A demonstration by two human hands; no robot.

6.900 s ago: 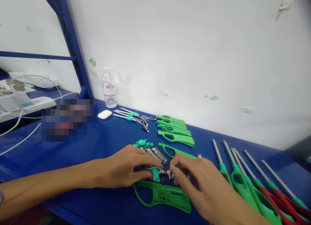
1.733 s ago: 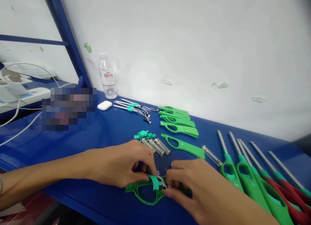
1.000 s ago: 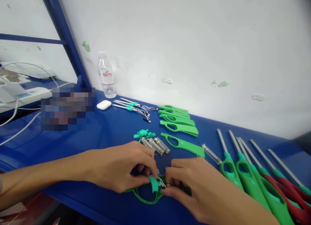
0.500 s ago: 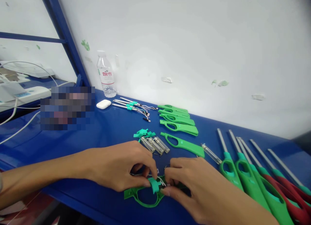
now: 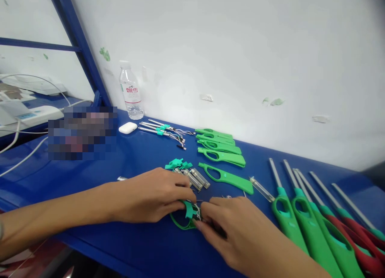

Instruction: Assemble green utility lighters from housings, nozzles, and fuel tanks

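Observation:
My left hand (image 5: 159,196) is closed, its fingertips pinching a teal trigger (image 5: 189,209). That trigger sits over a green lighter shell (image 5: 184,226), whose looped handle shows under my fingers. My right hand (image 5: 231,226) curls around the other end of the shell, thumb and fingers beside thin white wires (image 5: 197,212). My right palm hides most of that end. The tip of a metal tube (image 5: 122,178) peeks out behind my left wrist. Just beyond my hands lie several clear fuel tanks (image 5: 197,180) and loose teal triggers (image 5: 178,164).
Green shells (image 5: 225,178) lie in a column toward the wall. Metal tubes with wires (image 5: 159,129), a white case (image 5: 128,127) and a water bottle (image 5: 131,93) stand farther back. Finished-looking green lighters (image 5: 288,220) and red ones (image 5: 351,238) lie right, near a single fuel tank (image 5: 261,190).
Both hands have shifted slightly away from the table's front edge, carrying the green shell and teal trigger. The metal tube tip has come into view behind my left wrist.

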